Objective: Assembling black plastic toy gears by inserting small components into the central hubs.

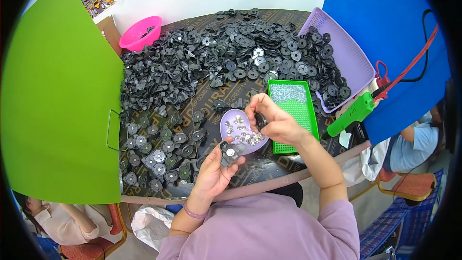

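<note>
My left hand (215, 169) holds a black plastic part (232, 153) with a pale round centre, its fingers wrapped round the part's edges. Just up and to the right, my right hand (275, 121) pinches a dark round disc (260, 121), seen nearly edge-on. Both hands are over a small lilac bowl (224, 124) of shiny metal pieces (250, 137). Beside my right hand lies a green tray (314, 120), with many small silvery pieces (288, 92) in its far end.
Black parts (163, 67) and round discs (288, 48) are heaped at the back. Assembled-looking parts (159, 156) lie at left. A pink basket (141, 33), lilac basket (351, 53) and green electric screwdriver (351, 115) surround the work. Green (62, 96) and blue panels (375, 29) flank the table.
</note>
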The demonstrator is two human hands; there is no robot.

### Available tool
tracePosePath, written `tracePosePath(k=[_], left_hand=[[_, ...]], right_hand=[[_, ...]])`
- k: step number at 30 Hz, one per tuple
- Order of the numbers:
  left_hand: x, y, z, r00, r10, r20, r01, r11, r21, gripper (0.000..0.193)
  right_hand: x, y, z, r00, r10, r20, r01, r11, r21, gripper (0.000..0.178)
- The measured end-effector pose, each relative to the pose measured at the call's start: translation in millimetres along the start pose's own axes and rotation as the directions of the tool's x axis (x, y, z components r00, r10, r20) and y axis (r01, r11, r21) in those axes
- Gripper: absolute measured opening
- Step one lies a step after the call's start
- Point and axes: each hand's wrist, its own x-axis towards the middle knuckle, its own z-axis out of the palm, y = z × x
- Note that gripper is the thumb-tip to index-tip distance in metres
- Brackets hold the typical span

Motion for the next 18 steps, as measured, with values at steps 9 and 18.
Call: tracePosePath(k=[9,18], left_hand=[[3,1,-4,0.997,-0.049,-0.055,0.046,0.997,-0.068,0.037],[2,0,-5,0.996,-0.026,-0.08,0.026,1.0,0.002,0.035]], right_hand=[[-16,8,20,0.933,-0.22,-0.286,0.119,0.936,-0.332,0.037],[-25,6,19,0.926,-0.05,-0.374,-0.05,0.966,-0.252,0.023]])
